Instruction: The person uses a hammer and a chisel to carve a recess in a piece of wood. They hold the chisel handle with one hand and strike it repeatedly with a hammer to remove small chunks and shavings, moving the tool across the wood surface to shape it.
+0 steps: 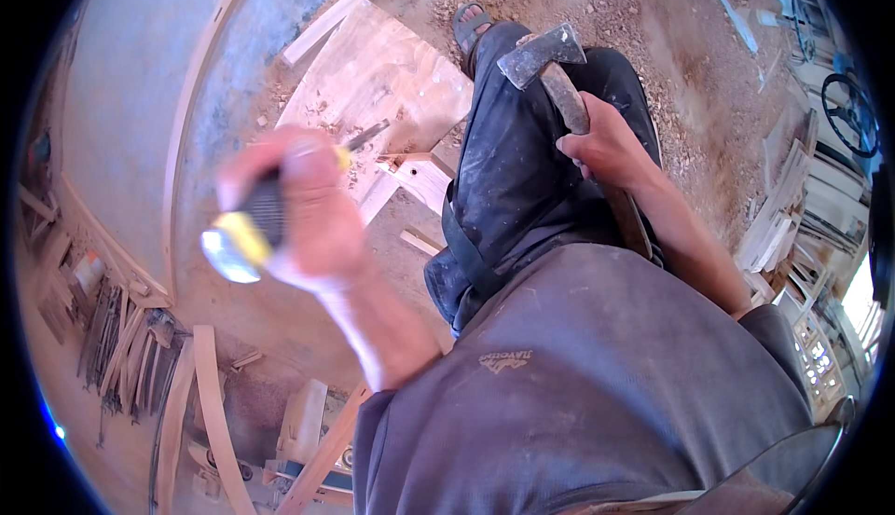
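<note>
My left hand (312, 203) is raised and closed around the black and yellow handle of a chisel (371, 135). Its metal-capped butt sticks out at the lower left, and its short blade points up to the right. My right hand (606, 137) grips the wooden handle of a hatchet (543, 54) over my thighs, the dark steel head resting against or just above my dark trousers. Beyond the chisel, beside my knee, lies a pale wooden piece (419, 176) with a dark hole in its end. Motion blurs my left hand.
A wide pale board (382, 68) dusted with chips lies in front of me. Long curved wooden strips (191, 114) stand to the left, and thin rods and offcuts (130, 357) lean lower left. Wood chips litter the dirt floor (690, 58). Stacked timber (778, 217) fills the right side.
</note>
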Motion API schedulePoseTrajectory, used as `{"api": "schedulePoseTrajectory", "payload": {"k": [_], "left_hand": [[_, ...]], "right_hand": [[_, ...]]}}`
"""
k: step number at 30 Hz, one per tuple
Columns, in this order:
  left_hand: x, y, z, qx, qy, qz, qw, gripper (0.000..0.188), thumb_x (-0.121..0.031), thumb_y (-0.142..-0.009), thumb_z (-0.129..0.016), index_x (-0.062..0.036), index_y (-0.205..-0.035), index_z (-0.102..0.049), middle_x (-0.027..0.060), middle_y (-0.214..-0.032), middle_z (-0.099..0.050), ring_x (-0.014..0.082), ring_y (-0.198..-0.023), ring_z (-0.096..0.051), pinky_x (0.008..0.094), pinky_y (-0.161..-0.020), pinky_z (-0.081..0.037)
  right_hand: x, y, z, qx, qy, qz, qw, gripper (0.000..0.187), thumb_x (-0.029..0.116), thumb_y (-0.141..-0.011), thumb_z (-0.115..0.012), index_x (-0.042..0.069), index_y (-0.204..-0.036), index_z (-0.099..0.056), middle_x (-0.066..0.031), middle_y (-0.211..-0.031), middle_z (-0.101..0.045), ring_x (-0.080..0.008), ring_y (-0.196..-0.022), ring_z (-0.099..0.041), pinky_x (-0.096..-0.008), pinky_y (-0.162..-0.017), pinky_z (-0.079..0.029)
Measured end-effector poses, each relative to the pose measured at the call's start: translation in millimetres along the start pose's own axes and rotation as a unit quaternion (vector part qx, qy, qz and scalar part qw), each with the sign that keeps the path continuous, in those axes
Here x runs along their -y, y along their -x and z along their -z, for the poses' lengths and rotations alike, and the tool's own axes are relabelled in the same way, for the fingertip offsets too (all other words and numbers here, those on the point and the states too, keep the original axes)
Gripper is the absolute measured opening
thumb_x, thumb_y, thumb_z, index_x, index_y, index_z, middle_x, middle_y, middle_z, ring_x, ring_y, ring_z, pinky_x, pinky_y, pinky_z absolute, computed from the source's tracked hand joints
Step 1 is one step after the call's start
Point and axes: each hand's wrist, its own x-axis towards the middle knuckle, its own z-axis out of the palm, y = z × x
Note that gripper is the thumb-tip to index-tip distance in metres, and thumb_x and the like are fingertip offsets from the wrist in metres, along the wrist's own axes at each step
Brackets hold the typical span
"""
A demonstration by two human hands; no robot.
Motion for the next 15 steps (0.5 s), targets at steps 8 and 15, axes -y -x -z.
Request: {"api": "schedulePoseTrajectory", "payload": {"k": [8, 15], "left_hand": [[9, 18, 49, -0.031, 0.055, 0.073, 0.995, 0.027, 0.001, -0.092, -0.069, -0.0111, -0.116, -0.067, 0.0059, -0.098, -0.06, 0.024, -0.093, -0.059, 0.0449, -0.088, -0.052], [27, 33, 42, -0.086, 0.112, 0.086, 0.986, 0.011, -0.002, -0.096, -0.065, -0.0118, -0.09, -0.062, 0.0058, -0.084, -0.055, 0.0192, -0.069, -0.054, 0.0358, -0.063, -0.049]], "right_hand": [[9, -2, 5, 0.009, -0.007, -0.017, 1.0, 0.039, 0.001, -0.084, -0.066, 0.0, -0.121, -0.054, -0.0032, -0.075, -0.059, -0.0118, -0.051, -0.056, -0.0281, -0.045, -0.046], [15, 5, 6, -0.003, 0.039, -0.011, 0.999, 0.034, 0.004, -0.082, -0.066, -0.002, -0.113, -0.055, -0.007, -0.075, -0.06, -0.015, -0.054, -0.059, -0.0313, -0.049, -0.049]]}}
